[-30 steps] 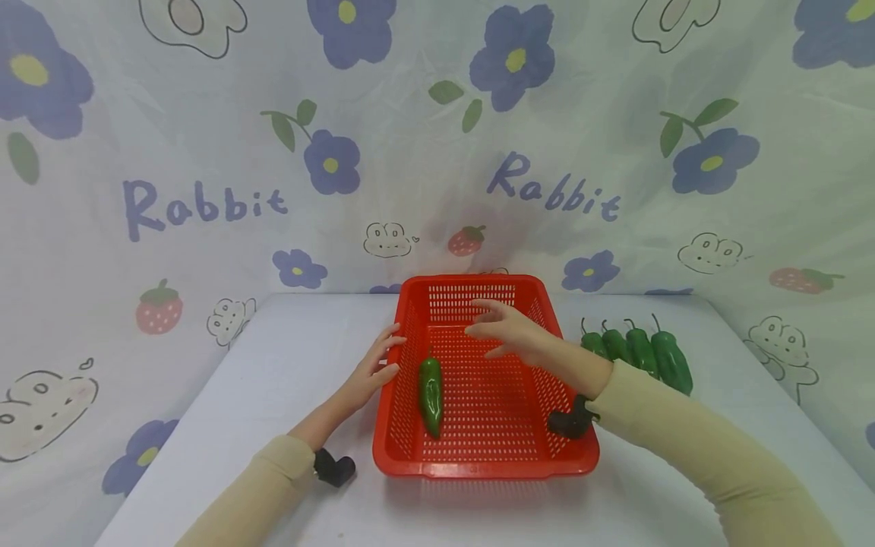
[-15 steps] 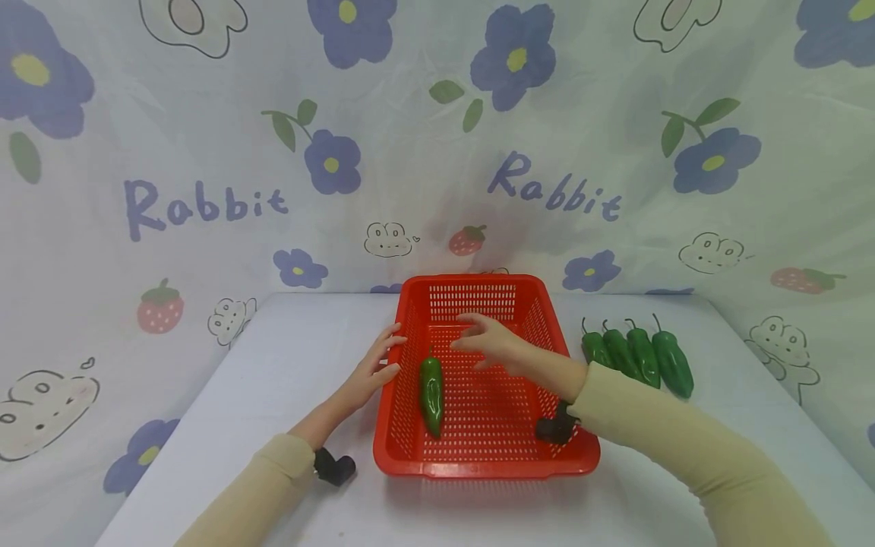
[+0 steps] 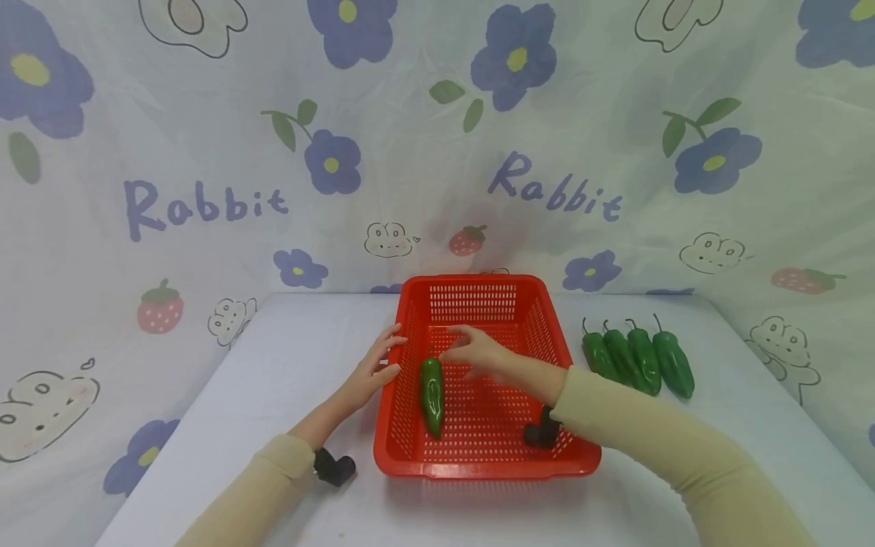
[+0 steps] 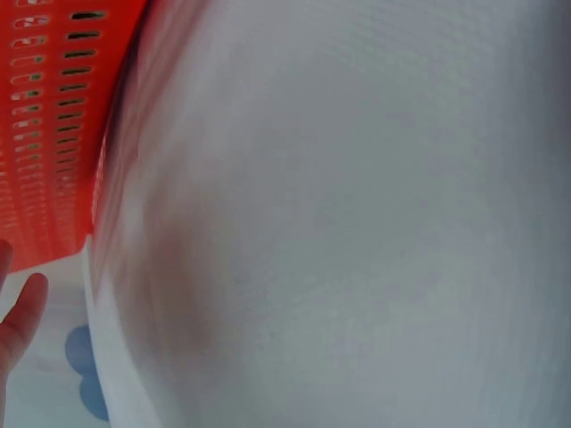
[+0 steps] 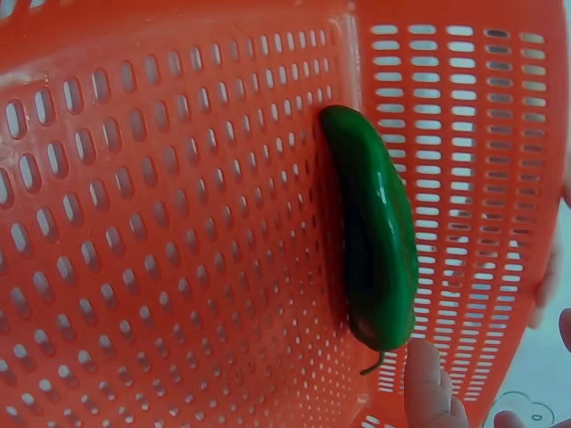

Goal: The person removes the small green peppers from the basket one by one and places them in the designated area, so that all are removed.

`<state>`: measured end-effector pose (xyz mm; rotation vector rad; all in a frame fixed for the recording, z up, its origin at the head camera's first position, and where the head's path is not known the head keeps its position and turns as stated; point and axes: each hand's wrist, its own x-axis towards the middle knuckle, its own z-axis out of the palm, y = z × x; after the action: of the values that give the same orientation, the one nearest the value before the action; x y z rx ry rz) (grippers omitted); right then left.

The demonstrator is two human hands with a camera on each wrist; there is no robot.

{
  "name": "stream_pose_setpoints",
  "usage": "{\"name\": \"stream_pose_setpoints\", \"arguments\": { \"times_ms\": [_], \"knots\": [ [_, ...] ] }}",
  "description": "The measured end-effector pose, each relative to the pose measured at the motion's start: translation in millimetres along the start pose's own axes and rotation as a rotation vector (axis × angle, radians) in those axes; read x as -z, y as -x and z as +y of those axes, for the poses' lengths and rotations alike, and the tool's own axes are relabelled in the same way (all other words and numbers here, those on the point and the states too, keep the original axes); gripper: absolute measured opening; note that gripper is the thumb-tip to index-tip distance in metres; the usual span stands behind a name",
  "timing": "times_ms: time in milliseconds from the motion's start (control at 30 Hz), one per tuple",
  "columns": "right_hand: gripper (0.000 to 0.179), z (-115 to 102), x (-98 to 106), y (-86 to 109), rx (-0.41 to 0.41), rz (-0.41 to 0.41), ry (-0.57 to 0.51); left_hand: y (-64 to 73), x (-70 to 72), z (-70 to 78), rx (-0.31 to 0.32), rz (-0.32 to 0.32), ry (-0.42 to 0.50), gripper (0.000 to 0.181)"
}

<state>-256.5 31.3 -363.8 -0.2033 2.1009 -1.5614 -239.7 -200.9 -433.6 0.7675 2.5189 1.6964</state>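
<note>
A single green chili pepper (image 3: 432, 395) lies lengthwise along the left side of the red perforated basket (image 3: 488, 468). My right hand (image 3: 478, 354) reaches in over the basket with loosely spread fingers, its fingertips close to the pepper's stem end and nothing in its grasp. In the right wrist view, the glossy pepper (image 5: 385, 232) rests against the slotted wall, and the thumb (image 5: 426, 383) is near its stem. My left hand (image 3: 369, 372) is at the basket's left rim with its fingers extended. The left wrist view catches only some fingertips (image 4: 25, 316) beside the basket wall (image 4: 45, 134).
Several more green peppers (image 3: 673, 365) lie side by side on the white table (image 3: 321, 327) right of the basket, stems pointing back. A curtain (image 3: 410, 152) printed with flowers and rabbits hangs behind. Dark wrist cameras (image 3: 335, 467) sit on both wrists.
My right hand has moved left and lower over the basket, toward the pepper lying in it. The left hand has stayed at the rim, and the basket has not moved.
</note>
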Motion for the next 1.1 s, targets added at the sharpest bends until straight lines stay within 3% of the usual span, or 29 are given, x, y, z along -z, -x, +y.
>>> {"name": "stream_pose_setpoints", "arguments": {
  "times_ms": [400, 1100],
  "knots": [
    [0.063, 12, -9, -11.3, -0.033, 0.001, 0.019, 0.7, 1.1, -2.9, -0.030, 0.000, 0.020, 0.047],
    [0.064, 25, -25, -24.5, -0.073, 0.009, 0.091, 0.6, 0.3, -3.0, -0.017, -0.004, 0.024, 0.046]
  ]
}}
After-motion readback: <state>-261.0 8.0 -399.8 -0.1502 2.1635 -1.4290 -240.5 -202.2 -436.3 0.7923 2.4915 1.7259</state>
